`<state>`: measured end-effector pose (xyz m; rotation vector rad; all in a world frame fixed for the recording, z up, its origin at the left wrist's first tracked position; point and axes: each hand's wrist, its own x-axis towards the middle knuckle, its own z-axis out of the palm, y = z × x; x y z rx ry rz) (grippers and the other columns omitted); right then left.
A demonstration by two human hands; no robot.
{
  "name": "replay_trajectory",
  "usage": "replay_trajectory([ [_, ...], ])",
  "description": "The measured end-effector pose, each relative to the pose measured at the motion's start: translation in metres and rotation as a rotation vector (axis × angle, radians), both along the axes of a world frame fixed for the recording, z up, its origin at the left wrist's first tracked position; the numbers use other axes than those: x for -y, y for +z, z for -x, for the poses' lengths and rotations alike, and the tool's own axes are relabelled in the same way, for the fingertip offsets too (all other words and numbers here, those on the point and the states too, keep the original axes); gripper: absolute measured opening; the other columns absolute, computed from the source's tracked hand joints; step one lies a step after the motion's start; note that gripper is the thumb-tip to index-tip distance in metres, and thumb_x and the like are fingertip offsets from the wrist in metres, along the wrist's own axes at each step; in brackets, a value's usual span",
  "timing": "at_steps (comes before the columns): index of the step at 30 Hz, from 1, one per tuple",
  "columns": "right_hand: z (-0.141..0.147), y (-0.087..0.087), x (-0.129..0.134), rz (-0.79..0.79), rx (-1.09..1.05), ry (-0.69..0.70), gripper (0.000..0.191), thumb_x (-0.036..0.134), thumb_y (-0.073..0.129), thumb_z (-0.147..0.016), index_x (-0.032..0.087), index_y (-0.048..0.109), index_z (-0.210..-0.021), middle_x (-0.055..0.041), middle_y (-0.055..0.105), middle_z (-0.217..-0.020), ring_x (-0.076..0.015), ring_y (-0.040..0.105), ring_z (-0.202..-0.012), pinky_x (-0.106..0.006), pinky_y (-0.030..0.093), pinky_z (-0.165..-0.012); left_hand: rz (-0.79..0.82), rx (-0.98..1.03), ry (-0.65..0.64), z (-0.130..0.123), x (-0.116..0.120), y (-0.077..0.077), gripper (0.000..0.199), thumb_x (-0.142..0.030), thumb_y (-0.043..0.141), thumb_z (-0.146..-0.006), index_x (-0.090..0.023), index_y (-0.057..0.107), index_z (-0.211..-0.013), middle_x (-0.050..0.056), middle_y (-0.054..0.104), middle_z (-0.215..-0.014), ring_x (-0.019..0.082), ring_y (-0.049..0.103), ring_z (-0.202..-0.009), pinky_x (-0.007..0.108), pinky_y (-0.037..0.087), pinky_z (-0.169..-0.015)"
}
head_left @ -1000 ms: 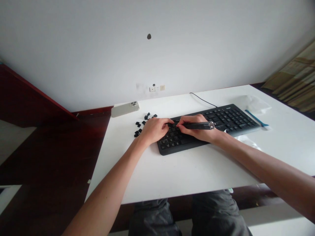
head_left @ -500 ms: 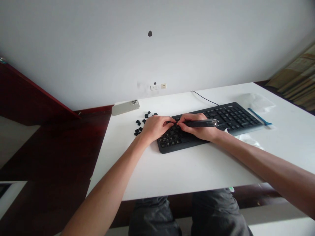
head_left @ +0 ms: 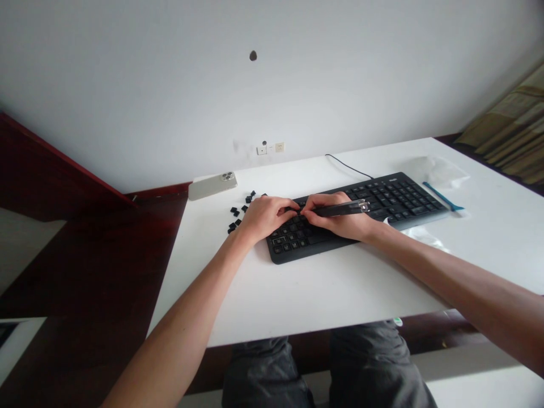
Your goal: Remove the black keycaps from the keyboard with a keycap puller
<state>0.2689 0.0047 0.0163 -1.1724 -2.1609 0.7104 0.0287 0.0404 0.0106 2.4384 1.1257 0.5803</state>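
A black keyboard point(head_left: 408, 198) lies slanted on the white table point(head_left: 323, 300), with bare key places showing at its left end. Over that left part, my right hand point(head_left: 340, 218) is closed around a dark pen-like tool point(head_left: 342, 209), its clear end pointing right. Thumb and forefinger of my left hand point(head_left: 270, 217) come together at the keyboard, close to the right fingertips; whatever they pinch is too small to make out. Several loose black keycaps point(head_left: 235, 212) are scattered just left of my left hand.
A phone point(head_left: 212, 186) lies at the table's back left corner. Right of the keyboard are a blue brush-like tool point(head_left: 442, 196) and a clear plastic bag point(head_left: 440, 171). White crumpled material point(head_left: 425, 236) sits by the keyboard's front edge. A black cable point(head_left: 348, 166) runs behind it.
The whole view has shifted slightly, so things appear a little further left and up. Both hands keep nearly the same place on the keyboard.
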Motion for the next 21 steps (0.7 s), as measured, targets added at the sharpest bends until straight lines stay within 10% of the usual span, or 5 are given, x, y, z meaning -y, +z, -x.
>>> replay_trajectory([
  [21,0.006,-0.002,0.001,-0.011,0.020,-0.050,0.020,0.040,0.065,-0.097,0.022,0.072,-0.091,0.0004,0.072,-0.077,-0.0135,0.057,-0.063,-0.029,0.041,-0.065,-0.033,0.055,-0.041,0.001,-0.002,-0.003,0.018,-0.021,0.068,-0.096,-0.026,0.085,-0.100,-0.001,0.078,-0.085,0.015,0.067,-0.075,0.026,0.044,-0.071],
])
